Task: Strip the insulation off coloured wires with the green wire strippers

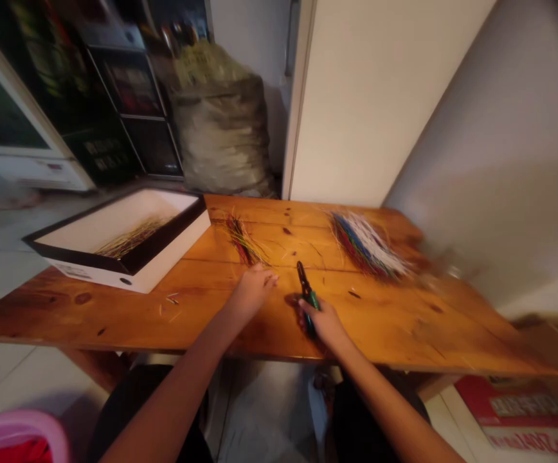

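Head cam, R fingers grip 1 cutter, L fingers flat, 3 wire piles

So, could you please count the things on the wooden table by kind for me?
White box: 1
Wire bundles: 3 (small bundle, large bundle, bundle in the box)
Green-handled cutters: 1
Total: 5

Pretty dim, warm indoor light that pools on the wooden surface and leaves the shelves at top left murky. Edges bend hard (wide lens), the right side smears with blur, and nothing looks properly sharp.
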`<state>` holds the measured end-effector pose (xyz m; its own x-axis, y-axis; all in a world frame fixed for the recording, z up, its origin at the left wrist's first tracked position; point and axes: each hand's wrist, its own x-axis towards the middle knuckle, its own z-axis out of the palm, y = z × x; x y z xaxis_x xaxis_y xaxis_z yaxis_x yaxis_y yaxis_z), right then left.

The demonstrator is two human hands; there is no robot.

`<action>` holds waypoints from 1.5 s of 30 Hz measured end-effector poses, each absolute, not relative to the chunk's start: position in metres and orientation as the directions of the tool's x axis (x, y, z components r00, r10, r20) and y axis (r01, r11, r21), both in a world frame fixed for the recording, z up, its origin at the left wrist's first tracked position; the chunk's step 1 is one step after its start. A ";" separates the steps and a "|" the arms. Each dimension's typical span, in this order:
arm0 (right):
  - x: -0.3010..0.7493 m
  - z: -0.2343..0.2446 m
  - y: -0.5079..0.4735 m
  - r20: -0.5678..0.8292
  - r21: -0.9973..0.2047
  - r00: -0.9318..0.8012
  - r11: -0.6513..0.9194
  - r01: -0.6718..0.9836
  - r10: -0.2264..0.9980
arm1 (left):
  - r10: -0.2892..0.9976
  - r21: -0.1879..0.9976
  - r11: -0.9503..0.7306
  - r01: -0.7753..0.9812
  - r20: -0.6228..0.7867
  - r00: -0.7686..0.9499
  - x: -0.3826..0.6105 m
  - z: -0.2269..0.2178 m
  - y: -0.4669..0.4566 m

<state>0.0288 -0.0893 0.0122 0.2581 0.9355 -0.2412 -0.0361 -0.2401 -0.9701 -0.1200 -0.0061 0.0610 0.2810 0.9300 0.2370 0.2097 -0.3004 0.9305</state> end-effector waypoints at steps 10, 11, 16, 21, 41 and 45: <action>0.034 0.008 -0.080 -0.342 -0.910 0.179 -0.277 -0.309 0.922 | 0.924 0.813 -0.381 0.441 0.341 0.171 -0.126 0.039 0.000; 0.034 0.008 -0.080 -0.341 -0.911 0.186 -0.275 -0.309 0.921 | 0.912 0.768 -0.404 0.497 0.379 0.156 -0.123 0.041 -0.005; 0.028 0.010 -0.083 -0.320 -0.927 0.177 -0.269 -0.261 0.931 | 0.896 0.788 -0.430 0.441 0.316 0.311 -0.103 0.043 -0.035; 0.014 0.015 -0.096 -0.328 -0.930 0.167 -0.287 -0.228 0.930 | 0.969 0.998 0.004 0.069 -0.021 0.245 -0.085 0.035 -0.039; 0.006 0.024 -0.113 -0.231 -0.968 0.204 -0.246 0.047 0.951 | 0.995 0.932 0.101 -0.347 -0.095 0.036 -0.075 0.032 -0.045; 0.007 0.023 -0.113 -0.225 -0.971 0.196 -0.236 0.037 0.954 | 0.994 0.943 0.108 -0.315 -0.105 0.027 -0.075 0.032 -0.046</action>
